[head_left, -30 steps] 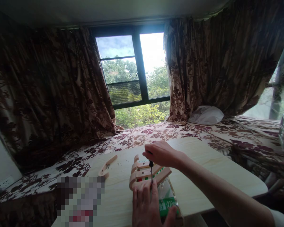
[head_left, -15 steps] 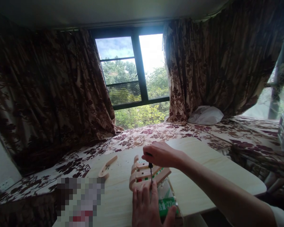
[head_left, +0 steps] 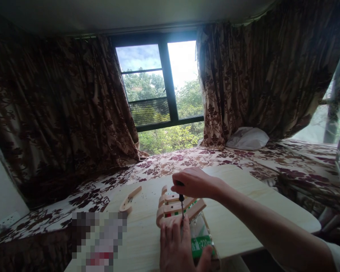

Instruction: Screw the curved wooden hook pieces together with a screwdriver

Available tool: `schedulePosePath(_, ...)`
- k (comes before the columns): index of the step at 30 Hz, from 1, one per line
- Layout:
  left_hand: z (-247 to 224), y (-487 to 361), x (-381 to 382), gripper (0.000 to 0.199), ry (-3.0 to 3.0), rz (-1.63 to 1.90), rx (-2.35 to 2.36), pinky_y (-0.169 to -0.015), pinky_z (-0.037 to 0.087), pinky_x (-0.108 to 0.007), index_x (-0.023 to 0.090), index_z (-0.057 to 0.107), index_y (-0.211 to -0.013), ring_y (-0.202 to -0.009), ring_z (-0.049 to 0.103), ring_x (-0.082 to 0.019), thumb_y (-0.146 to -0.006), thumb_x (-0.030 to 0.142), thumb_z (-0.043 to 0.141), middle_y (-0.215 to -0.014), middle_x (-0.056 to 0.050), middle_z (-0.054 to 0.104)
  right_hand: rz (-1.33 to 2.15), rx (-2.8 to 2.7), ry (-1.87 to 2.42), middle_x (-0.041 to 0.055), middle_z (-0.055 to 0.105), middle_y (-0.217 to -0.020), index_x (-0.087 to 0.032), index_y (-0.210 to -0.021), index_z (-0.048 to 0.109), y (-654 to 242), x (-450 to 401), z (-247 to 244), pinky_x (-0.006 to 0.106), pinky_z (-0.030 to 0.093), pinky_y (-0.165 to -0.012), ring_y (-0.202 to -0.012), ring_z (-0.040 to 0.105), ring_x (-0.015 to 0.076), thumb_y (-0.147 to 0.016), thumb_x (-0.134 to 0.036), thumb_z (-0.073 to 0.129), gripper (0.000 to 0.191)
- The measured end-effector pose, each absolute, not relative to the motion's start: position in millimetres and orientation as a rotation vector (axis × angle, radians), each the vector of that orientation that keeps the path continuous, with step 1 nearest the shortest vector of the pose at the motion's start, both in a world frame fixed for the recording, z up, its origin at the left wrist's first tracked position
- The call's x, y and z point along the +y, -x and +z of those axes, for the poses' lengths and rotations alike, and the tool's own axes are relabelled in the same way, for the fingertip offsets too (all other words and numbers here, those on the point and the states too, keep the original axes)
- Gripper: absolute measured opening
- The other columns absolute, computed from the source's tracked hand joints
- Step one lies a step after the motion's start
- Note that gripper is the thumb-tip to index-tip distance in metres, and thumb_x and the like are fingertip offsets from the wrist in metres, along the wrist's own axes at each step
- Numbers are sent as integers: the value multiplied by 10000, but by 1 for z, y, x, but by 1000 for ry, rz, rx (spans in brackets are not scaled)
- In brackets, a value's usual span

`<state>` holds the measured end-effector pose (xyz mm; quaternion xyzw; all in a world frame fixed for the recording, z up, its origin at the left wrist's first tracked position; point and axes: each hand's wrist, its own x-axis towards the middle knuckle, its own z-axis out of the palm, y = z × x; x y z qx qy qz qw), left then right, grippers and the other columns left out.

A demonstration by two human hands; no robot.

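My right hand (head_left: 193, 182) is closed around the dark handle of a screwdriver (head_left: 182, 207), whose shaft points down. Its tip meets the nearest curved wooden piece (head_left: 197, 209), close to my left index finger; the exact contact is hidden. My left hand (head_left: 175, 241) presses on that piece with fingers extended forward and thumb apart, covering part of it. Further curved wooden pieces with dark holes lie side by side just beyond. Under them is a green and white plastic package (head_left: 202, 243) with printed writing.
A loose hook-shaped wooden piece (head_left: 130, 199) lies left on the pale wooden table (head_left: 243, 211), with tiny dark bits beside it. Floral cloth (head_left: 170, 160) spreads behind. A white plastic bag (head_left: 248, 138) sits below the curtains, and a blurred patch hides the table's left front.
The view has shifted slightly, so things sit a little further right. Both hands keep their places on the screwdriver and the wood; any turning of the screwdriver is too slight to tell.
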<state>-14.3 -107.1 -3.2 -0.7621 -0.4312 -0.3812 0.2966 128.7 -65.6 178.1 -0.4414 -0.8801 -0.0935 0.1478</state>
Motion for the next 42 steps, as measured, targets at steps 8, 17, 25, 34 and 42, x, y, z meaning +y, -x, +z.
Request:
schedulePosePath(8, 6, 22, -110, 656, 2028, -859, -1077, -946, 390, -413, 134, 522, -1239, -1102, 514, -271, -777, 599, 530, -1178, -110, 576, -278, -2468, 1349, 80, 704, -864, -180, -843, 663, -123, -61, 169, 264, 307, -591, -785, 636, 180, -914, -351, 441, 289)
schedulePosePath(17, 6, 24, -109, 669, 2028, -842, -1064, -941, 404, -415, 124, 524, -1240, -1106, 515, -274, -774, 604, 538, -1187, -122, 565, -211, -2460, 1324, 48, 697, -831, -200, -847, 654, -127, -57, 170, 252, 303, -573, -735, 612, 163, -891, -397, 481, 266)
schedulePosePath(25, 16, 20, -117, 652, 2082, -805, -1112, -918, 435, -429, 110, 510, -1255, -1093, 519, -280, -798, 576, 528, -1174, -136, 561, -180, -2451, 1278, 31, 687, -850, -205, -907, 605, -130, -63, 167, 249, 290, -579, -738, 590, 143, -901, -346, 460, 202)
schedulePosePath(34, 15, 18, -122, 630, 2080, -835, -1142, -916, 441, -409, 125, 508, -1256, -1102, 513, -267, -803, 563, 529, -1189, -117, 550, -249, -2317, 1471, 96, 688, -888, -185, -947, 569, -118, -58, 155, 275, 346, -611, -805, 624, 206, -929, -332, 376, 243)
schedulePosePath(42, 16, 17, -120, 632, 2071, -811, -1130, -899, 452, -435, 107, 503, -1245, -1082, 531, -280, -805, 560, 524, -1180, -138, 551, -234, -2267, 1513, 85, 688, -899, -193, -969, 563, -112, -56, 151, 276, 357, -623, -812, 629, 207, -905, -327, 402, 220)
